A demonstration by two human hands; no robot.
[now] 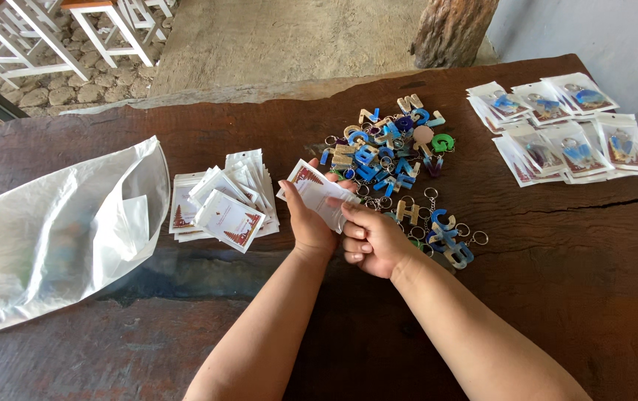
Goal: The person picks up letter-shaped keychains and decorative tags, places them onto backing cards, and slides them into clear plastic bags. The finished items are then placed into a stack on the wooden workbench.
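- The left hand gripped a small clear packet with a white card, fingers curled around it.
- The right hand pinched the packet's lower edge.
- Letter keychains lay just beyond the fingertips.
- Empty packets lay left of them.

Dark wooden table: plastic bag, card sleeves, letter keychains, packed keychains, apparently.

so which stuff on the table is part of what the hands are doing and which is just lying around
In use:
- small clear packet, held by left hand and right hand
- pile of letter keychains
- stack of empty packets
- filled packets

Lying about:
- large white plastic bag
- white stools
- tree trunk
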